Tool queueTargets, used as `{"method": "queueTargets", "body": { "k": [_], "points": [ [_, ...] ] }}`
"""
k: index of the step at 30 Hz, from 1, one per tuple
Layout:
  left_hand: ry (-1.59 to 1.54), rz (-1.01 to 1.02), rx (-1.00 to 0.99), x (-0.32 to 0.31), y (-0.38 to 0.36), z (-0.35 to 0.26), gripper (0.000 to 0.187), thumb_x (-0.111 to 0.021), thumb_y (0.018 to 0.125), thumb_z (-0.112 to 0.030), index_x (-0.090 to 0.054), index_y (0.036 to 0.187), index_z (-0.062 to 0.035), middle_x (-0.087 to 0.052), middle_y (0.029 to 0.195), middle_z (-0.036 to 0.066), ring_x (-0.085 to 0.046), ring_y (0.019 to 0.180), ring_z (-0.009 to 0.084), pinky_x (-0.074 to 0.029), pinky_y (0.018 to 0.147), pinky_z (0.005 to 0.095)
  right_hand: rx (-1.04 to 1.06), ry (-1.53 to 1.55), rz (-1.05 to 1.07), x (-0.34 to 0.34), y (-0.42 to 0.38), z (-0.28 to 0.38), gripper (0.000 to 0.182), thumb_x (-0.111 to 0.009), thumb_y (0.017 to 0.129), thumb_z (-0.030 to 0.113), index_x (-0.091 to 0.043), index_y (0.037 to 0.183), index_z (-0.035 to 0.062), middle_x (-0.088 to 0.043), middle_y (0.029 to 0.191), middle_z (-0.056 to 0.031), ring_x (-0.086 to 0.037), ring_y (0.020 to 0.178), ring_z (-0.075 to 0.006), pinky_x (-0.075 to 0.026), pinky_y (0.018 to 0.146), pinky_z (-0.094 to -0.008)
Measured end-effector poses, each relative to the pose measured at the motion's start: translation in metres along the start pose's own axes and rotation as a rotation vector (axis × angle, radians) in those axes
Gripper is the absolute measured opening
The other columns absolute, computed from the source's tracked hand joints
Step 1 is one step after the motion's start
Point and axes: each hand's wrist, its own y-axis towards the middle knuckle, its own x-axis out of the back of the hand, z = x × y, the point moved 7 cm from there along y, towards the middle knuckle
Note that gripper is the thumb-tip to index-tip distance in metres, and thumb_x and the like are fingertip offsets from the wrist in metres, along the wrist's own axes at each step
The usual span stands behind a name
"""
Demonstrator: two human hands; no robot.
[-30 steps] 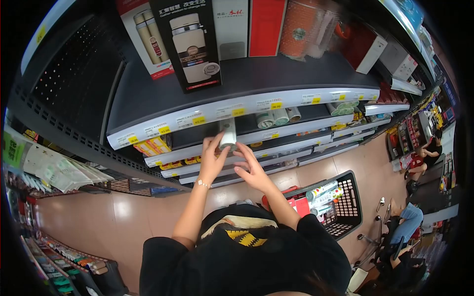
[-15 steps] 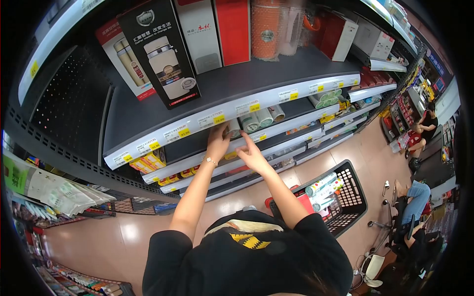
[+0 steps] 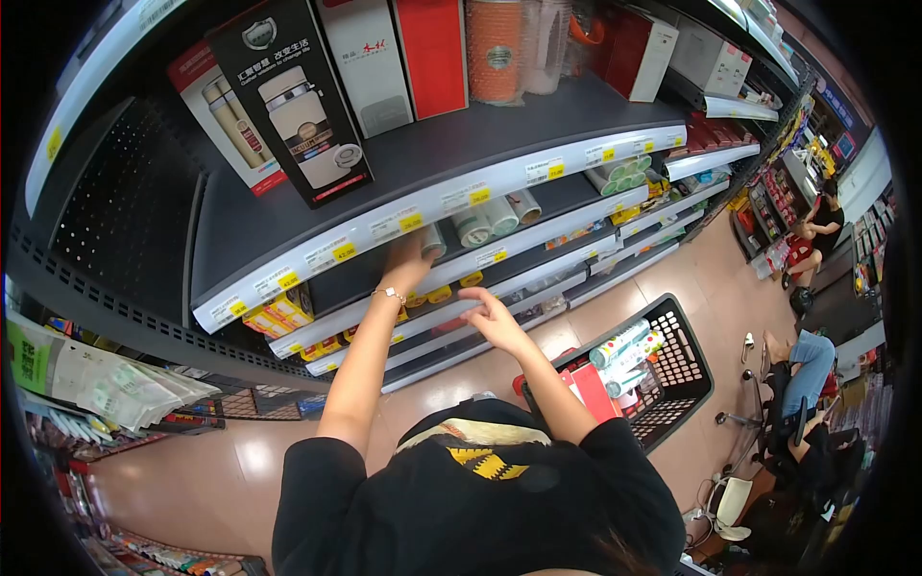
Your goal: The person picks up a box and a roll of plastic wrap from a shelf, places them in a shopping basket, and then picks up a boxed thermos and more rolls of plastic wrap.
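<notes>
My left hand [image 3: 403, 264] reaches in under the price rail of the dark shelf [image 3: 423, 216] and rests on a grey-white roll [image 3: 432, 240] lying there; the fingers are partly hidden, so the grip is unclear. More rolls [image 3: 485, 223] lie end-on just to its right. My right hand [image 3: 490, 317] hovers lower, in front of the shelf below, fingers apart and holding nothing.
Boxed flasks [image 3: 293, 101] and red boxes [image 3: 432, 53] stand on the shelf above. A black shopping basket [image 3: 687, 384] with rolls and red packs sits on the floor at right. Other people sit and crouch at the far right. Yellow packs [image 3: 279, 317] lie lower left.
My left hand carried the roll from in front of the shelf edge into the shelf, beside the other rolls. My right hand came off the roll and dropped lower.
</notes>
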Motion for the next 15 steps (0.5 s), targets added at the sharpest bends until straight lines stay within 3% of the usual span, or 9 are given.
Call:
{"method": "queueTargets", "body": {
  "k": [1, 4, 5, 6, 10, 15],
  "points": [
    [0.041, -0.038, -0.089, 0.001, 0.000, -0.006, 0.044, -0.061, 0.072, -0.024, -0.048, 0.109, -0.0026, -0.054, 0.101, 0.017, -0.050, 0.096, 0.0332, -0.039, 0.083, 0.0394, 0.068, -0.081, -0.076, 0.007, 0.000, 0.006, 0.049, -0.050, 0.074, 0.006, -0.036, 0.120, 0.0047, -0.041, 0.116, -0.0135, -0.048, 0.098, -0.0181, -0.041, 0.077, -0.0282],
    [-0.172, 0.251, 0.206, -0.016, 0.007, 0.010, 0.055, -0.060, 0.074, -0.026, -0.040, 0.124, -0.0150, -0.039, 0.122, 0.022, -0.035, 0.114, 0.0337, -0.031, 0.094, 0.0356, 0.302, -0.452, -0.279, 0.025, 0.000, 0.045, 0.055, -0.051, 0.072, 0.005, -0.033, 0.124, 0.0072, -0.028, 0.127, -0.0189, -0.036, 0.113, -0.0293, -0.034, 0.089, -0.0356],
    [-0.163, 0.235, 0.202, -0.015, 0.007, 0.006, 0.055, -0.060, 0.074, -0.025, -0.040, 0.124, -0.0148, -0.038, 0.122, 0.022, -0.035, 0.115, 0.0337, -0.031, 0.094, 0.0352, 0.382, -0.597, -0.341, 0.030, 0.001, 0.060, 0.058, -0.052, 0.071, 0.005, -0.032, 0.125, 0.0080, -0.024, 0.130, -0.0206, -0.031, 0.117, -0.0333, -0.030, 0.093, -0.0382],
    [-0.154, 0.219, 0.198, -0.014, 0.008, 0.002, 0.055, -0.060, 0.074, -0.025, -0.040, 0.124, -0.0147, -0.037, 0.123, 0.022, -0.035, 0.115, 0.0337, -0.031, 0.094, 0.0349, 0.359, -0.550, -0.316, 0.035, 0.007, 0.063, 0.063, -0.053, 0.069, 0.005, -0.029, 0.127, 0.0085, -0.021, 0.131, -0.0231, -0.022, 0.120, -0.0390, -0.020, 0.099, -0.0411],
    [-0.082, -0.030, 0.046, -0.008, 0.008, -0.015, 0.047, -0.062, 0.072, -0.021, -0.047, 0.113, -0.0026, -0.051, 0.110, 0.018, -0.045, 0.103, 0.0330, -0.036, 0.088, 0.0364, 0.388, -0.593, -0.348, 0.047, 0.020, 0.066, 0.066, -0.055, 0.067, 0.006, -0.028, 0.127, 0.0067, -0.023, 0.132, -0.0219, -0.024, 0.120, -0.0378, -0.020, 0.099, -0.0409],
    [-0.117, 0.003, 0.037, -0.010, 0.007, -0.017, 0.049, -0.061, 0.072, -0.020, -0.045, 0.116, -0.0041, -0.047, 0.114, 0.018, -0.041, 0.108, 0.0340, -0.033, 0.090, 0.0379, 0.426, -0.643, -0.313, 0.042, 0.023, 0.069, 0.069, -0.056, 0.066, 0.007, -0.026, 0.128, 0.0038, -0.023, 0.132, -0.0215, -0.024, 0.119, -0.0375, -0.020, 0.099, -0.0410]
  ]
}}
